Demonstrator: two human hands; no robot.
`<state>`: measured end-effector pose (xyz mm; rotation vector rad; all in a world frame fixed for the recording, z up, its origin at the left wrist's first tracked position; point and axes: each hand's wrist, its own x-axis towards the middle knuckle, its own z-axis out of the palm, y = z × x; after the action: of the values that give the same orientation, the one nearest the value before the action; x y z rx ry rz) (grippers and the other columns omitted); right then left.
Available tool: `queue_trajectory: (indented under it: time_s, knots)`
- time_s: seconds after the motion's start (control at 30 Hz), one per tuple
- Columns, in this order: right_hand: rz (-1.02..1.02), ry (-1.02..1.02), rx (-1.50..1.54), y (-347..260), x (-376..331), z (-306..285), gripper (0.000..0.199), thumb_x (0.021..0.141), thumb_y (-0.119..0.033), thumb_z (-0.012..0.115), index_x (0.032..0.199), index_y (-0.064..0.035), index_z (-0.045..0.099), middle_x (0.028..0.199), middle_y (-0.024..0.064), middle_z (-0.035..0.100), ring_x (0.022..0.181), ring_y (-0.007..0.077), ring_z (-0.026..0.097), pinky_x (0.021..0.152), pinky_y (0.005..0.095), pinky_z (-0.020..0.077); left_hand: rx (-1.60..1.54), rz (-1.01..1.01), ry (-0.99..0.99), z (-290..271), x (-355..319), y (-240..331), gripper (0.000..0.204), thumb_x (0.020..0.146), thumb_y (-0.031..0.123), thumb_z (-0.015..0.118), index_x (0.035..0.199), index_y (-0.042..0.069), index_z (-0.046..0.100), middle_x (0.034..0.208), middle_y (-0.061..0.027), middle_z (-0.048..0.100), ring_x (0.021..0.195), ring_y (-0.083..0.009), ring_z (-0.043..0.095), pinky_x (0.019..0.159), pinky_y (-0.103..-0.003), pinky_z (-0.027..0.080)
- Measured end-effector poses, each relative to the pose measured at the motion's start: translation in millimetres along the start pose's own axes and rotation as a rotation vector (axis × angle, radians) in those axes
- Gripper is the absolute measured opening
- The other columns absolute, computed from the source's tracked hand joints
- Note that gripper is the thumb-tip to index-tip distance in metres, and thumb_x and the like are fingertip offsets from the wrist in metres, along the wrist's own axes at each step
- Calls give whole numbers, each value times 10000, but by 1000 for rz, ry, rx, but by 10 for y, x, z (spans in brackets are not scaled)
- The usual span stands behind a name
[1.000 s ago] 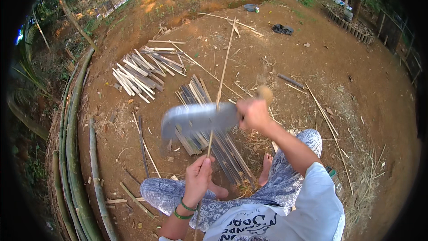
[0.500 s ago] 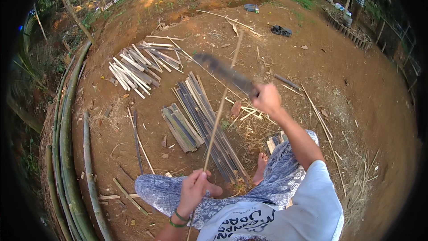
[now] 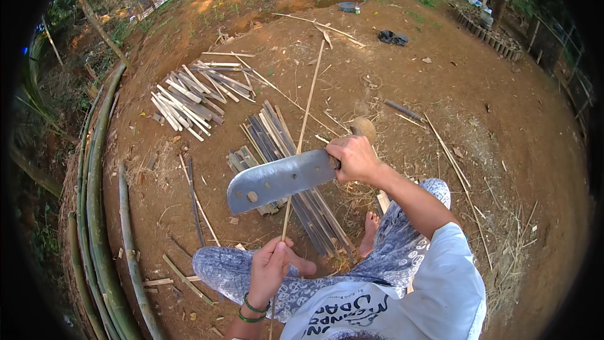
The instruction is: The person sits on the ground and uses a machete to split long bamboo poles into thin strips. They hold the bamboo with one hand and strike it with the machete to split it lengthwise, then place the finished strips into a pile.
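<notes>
Head view — right hand (image 3: 356, 158) gripping machete (image 3: 280, 179), left hand (image 3: 269, 269) on bamboo strip (image 3: 304, 124).

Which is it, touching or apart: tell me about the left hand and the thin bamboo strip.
Touching. In the head view the left hand is closed around the lower end of the thin bamboo strip, which runs up from the fist past the machete blade.

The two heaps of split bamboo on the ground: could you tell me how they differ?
The far heap is pale, made of short pieces, fanned loosely; the near heap is dark grey, with longer slats laid closely side by side, partly hidden by the cleaver blade. Both lie on bare earth.
</notes>
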<state>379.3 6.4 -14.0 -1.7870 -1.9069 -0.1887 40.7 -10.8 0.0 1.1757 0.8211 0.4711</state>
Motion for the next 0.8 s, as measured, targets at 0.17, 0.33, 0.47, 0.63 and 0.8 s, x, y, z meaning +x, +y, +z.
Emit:
queue_trajectory:
  time_s: [0.17,0.33,0.47,0.63,0.8]
  knots:
    - [-72,-20,-87,116,19,-30,318,574,-197,760,869,-105,686,777,70,693,726,294,689,619,436,548,-4,-49,16,-27,-133,-2,206,1071,163,464,1063,-1,587,617,80,388,499,-9,315,443,-202,251]
    - [848,136,-17,1391,187,-458,204,820,-187,666,938,-52,762,765,184,723,662,248,709,665,417,570,-129,-267,14,-365,-910,-359,226,1073,205,466,1039,14,581,608,65,361,477,-38,285,429,-217,229]
    - [790,272,76,1474,27,-383,252,825,-208,662,945,0,740,729,173,709,651,258,705,631,394,544,-187,-261,79,-435,-667,-267,286,1087,265,430,1081,21,579,647,60,378,510,-36,310,443,-206,243]
    - [374,50,142,384,6,133,297,655,-159,728,950,-138,751,796,66,748,697,258,724,633,420,572,-259,-170,-77,-198,141,-103,278,1086,279,439,1050,39,575,672,51,389,521,-38,315,446,-206,246]
    - [-87,-23,120,-358,-97,303,184,629,-124,698,796,-49,680,734,138,705,669,282,704,622,426,565,-191,-101,-14,61,578,25,271,1095,262,410,1072,33,553,664,55,368,507,-32,307,437,-197,245]
